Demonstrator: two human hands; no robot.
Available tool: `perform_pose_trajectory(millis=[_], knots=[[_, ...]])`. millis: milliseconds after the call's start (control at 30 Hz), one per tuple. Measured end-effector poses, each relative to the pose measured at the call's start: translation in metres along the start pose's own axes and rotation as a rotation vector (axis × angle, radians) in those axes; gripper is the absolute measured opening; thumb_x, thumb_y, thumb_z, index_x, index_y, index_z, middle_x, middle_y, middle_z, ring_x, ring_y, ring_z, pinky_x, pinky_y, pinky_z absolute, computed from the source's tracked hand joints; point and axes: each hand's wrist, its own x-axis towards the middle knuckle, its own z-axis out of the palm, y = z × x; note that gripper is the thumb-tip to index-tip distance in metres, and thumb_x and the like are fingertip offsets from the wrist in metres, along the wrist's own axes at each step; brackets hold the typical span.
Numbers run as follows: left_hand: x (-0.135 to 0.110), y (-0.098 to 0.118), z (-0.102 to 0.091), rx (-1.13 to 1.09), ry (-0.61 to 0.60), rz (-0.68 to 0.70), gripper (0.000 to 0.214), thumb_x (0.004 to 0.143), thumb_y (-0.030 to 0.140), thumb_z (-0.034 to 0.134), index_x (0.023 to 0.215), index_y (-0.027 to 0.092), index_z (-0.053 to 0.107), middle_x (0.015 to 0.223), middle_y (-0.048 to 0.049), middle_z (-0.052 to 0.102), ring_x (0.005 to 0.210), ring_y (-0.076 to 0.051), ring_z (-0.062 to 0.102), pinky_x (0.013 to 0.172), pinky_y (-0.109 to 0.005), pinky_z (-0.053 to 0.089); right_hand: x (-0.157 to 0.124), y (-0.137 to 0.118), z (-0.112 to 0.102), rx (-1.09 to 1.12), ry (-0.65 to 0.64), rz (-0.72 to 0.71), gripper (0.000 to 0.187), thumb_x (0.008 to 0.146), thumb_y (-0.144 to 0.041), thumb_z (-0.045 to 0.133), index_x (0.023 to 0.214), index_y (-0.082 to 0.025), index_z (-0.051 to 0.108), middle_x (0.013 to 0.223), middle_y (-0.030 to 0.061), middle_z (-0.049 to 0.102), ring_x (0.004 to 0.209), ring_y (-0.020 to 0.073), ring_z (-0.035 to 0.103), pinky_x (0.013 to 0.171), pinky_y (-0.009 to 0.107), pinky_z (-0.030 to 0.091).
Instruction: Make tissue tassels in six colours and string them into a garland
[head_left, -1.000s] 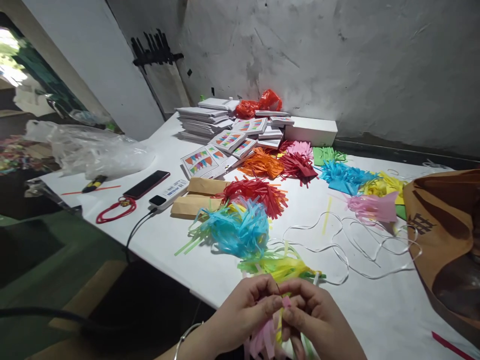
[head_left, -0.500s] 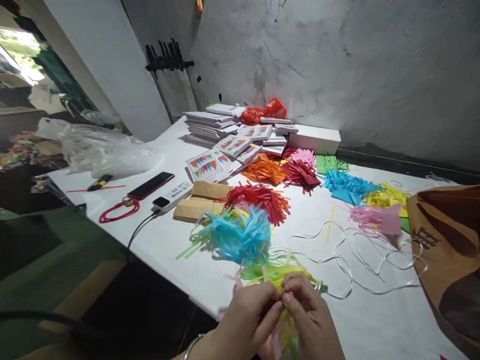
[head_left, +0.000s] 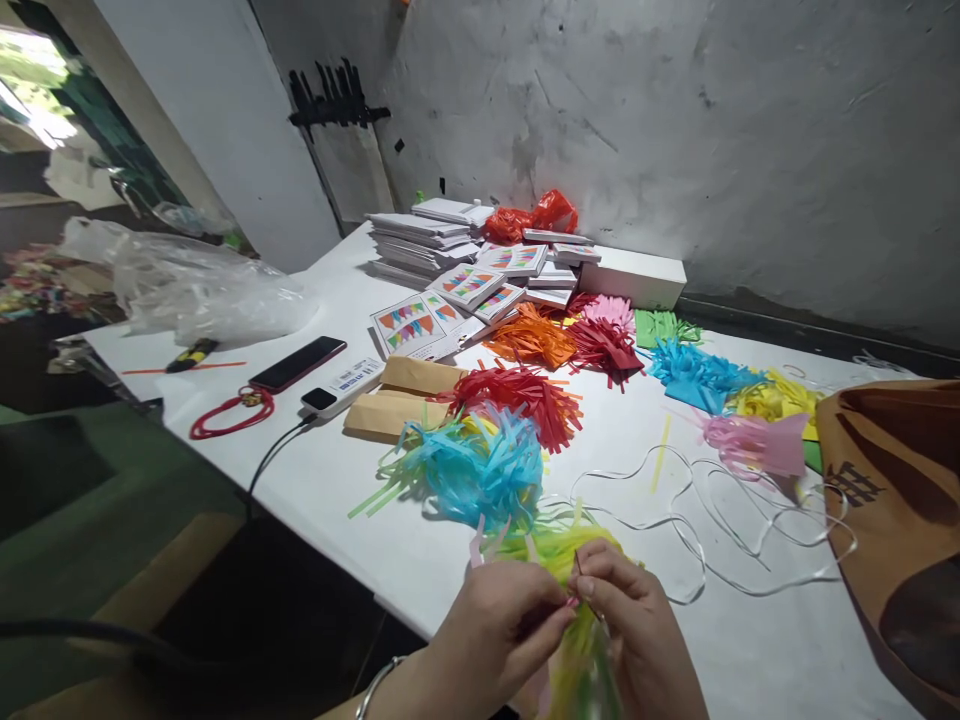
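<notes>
Close together at the table's front edge, both my hands are closed in a pinch. My left hand (head_left: 506,620) grips a small bit of pink tissue paper (head_left: 573,601) between thumb and fingertips. In my right hand (head_left: 634,615), a thin dark strand (head_left: 577,562) shows at the fingertips; I cannot tell if it is wire or thread. Yellow-green tissue fringe (head_left: 581,660) hangs below and behind my hands. Just beyond lies a blue tissue tassel (head_left: 480,465), with a red tassel (head_left: 525,400) behind it. White string (head_left: 675,520) trails in loops to the right.
Farther back lie an orange tassel (head_left: 532,338), a pink tassel (head_left: 757,443) and printed cards (head_left: 412,325). A phone (head_left: 298,363), a white cabled device (head_left: 341,390) and a plastic bag (head_left: 195,285) are on the left. A brown bag (head_left: 885,500) stands at the right edge.
My hands have shifted slightly apart at the fingertips, and the dark strand now shows more clearly at my right hand. The yellow-green fringe has moved beneath them. The view has shifted slightly.
</notes>
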Motion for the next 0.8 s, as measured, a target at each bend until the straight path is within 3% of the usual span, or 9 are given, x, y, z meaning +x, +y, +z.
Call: perform_pose_trajectory(millis=[167,267,400,567,700,800], knots=[[0.000,-0.003,0.002,-0.207,0.003,-0.168,0.026,0.094,0.036,0.059,0.080,0.017,0.068,0.067,-0.0030,0.062,0.060,-0.013,0.050,0.056,-0.022,0.036,-0.001,0.007,-0.004,-0.002,-0.049,-0.006,0.015,0.079,-0.035,0.080,0.084,-0.022,0.076,0.082,0.0019,0.065,0.072,0.0147,0.061,0.068,0.027,0.050],[-0.001,-0.003,0.003,-0.302,0.035,-0.218,0.030,0.093,0.041,0.060,0.079,0.016,0.068,0.066,-0.0024,0.060,0.060,-0.013,0.050,0.057,-0.022,0.036,-0.006,0.009,-0.004,0.054,-0.020,0.043,0.033,0.071,-0.034,0.087,0.101,-0.023,0.077,0.080,0.0024,0.070,0.061,0.0142,0.064,0.060,0.028,0.053],[-0.002,-0.002,0.005,-0.361,0.065,-0.229,0.029,0.090,0.041,0.064,0.076,0.016,0.069,0.066,-0.0032,0.062,0.061,-0.014,0.052,0.058,-0.023,0.038,-0.010,0.006,-0.003,0.085,0.049,0.042,0.046,0.061,-0.028,0.093,0.104,-0.024,0.076,0.092,0.0036,0.072,0.056,0.0133,0.066,0.055,0.028,0.057],[-0.005,-0.003,0.006,-0.229,0.011,-0.136,0.024,0.092,0.035,0.063,0.078,0.016,0.071,0.068,-0.0054,0.066,0.061,-0.015,0.056,0.059,-0.024,0.039,-0.011,0.000,-0.001,0.145,-0.074,0.087,0.040,0.062,-0.030,0.093,0.097,-0.022,0.074,0.065,-0.0021,0.067,0.049,0.0138,0.065,0.050,0.025,0.054],[-0.007,-0.001,0.002,0.015,0.045,0.023,0.021,0.093,0.029,0.063,0.078,0.017,0.071,0.062,-0.0047,0.065,0.054,-0.013,0.053,0.056,-0.025,0.037,-0.013,-0.005,0.000,0.099,-0.103,0.059,0.024,0.071,-0.032,0.087,0.084,-0.019,0.073,0.072,-0.0010,0.065,0.056,0.0122,0.065,0.053,0.024,0.053],[-0.008,-0.001,-0.002,0.185,-0.004,0.182,0.017,0.095,0.022,0.061,0.084,0.018,0.073,0.065,-0.0053,0.068,0.057,-0.014,0.055,0.057,-0.025,0.037,-0.014,-0.008,0.000,0.083,-0.119,0.113,0.025,0.075,-0.036,0.084,0.078,-0.017,0.068,0.068,-0.0015,0.062,0.055,0.0128,0.063,0.055,0.025,0.052]])
